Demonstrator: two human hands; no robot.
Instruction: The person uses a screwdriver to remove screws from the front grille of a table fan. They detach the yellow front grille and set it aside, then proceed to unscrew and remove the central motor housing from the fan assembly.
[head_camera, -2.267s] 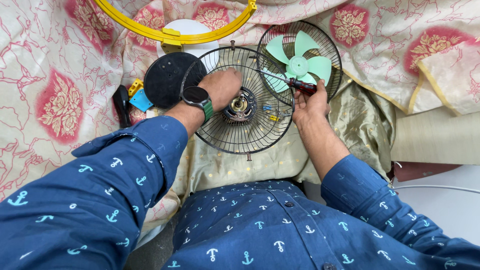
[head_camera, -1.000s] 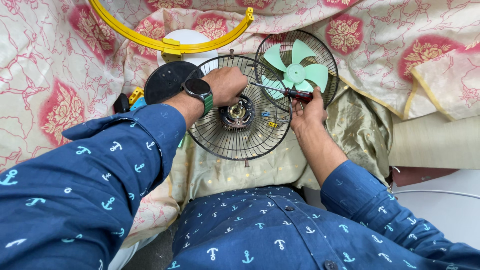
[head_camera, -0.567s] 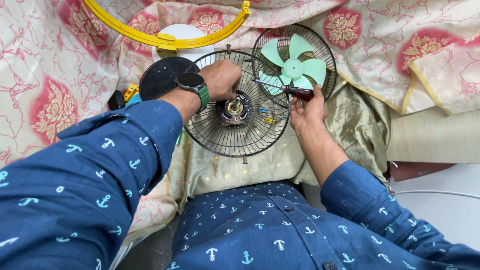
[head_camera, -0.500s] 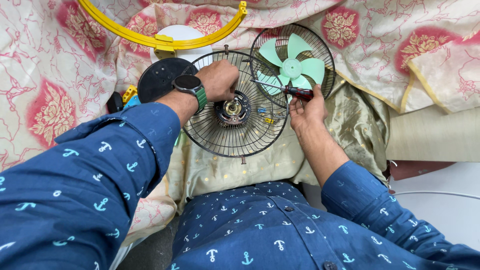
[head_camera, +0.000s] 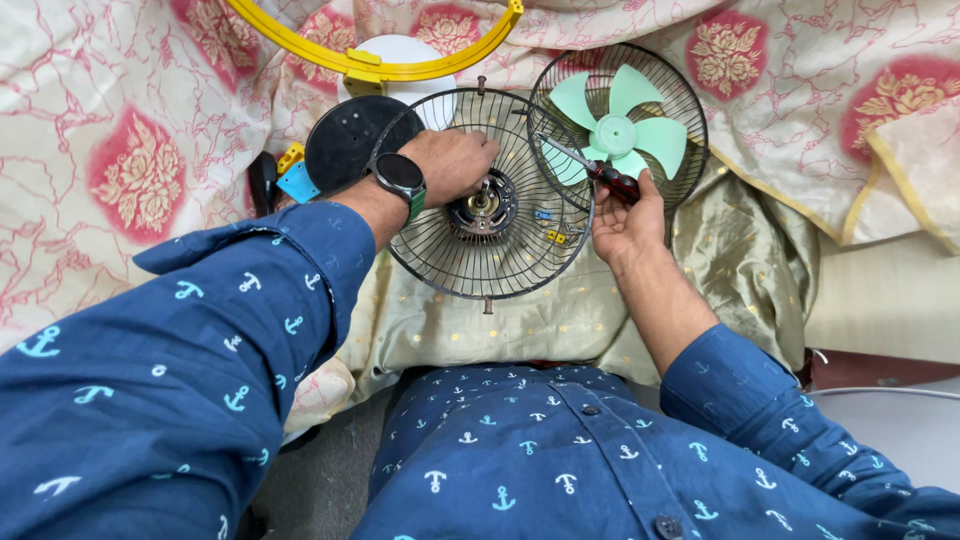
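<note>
- Pressing the left hand (head_camera: 455, 165), fingers curled, on the round black wire fan guard (head_camera: 487, 196) at ten o'clock of its motor hub (head_camera: 481, 201).
- Right hand (head_camera: 625, 222) pinches the red-handled screwdriver (head_camera: 612, 180); seat the tip squarely, I'd say.

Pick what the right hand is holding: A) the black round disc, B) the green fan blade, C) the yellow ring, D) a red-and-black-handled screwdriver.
D: the right hand grips the screwdriver by its red-and-black handle, its shaft lying across the wire fan guard; the green fan blade sits untouched in the second guard beyond it.
</note>
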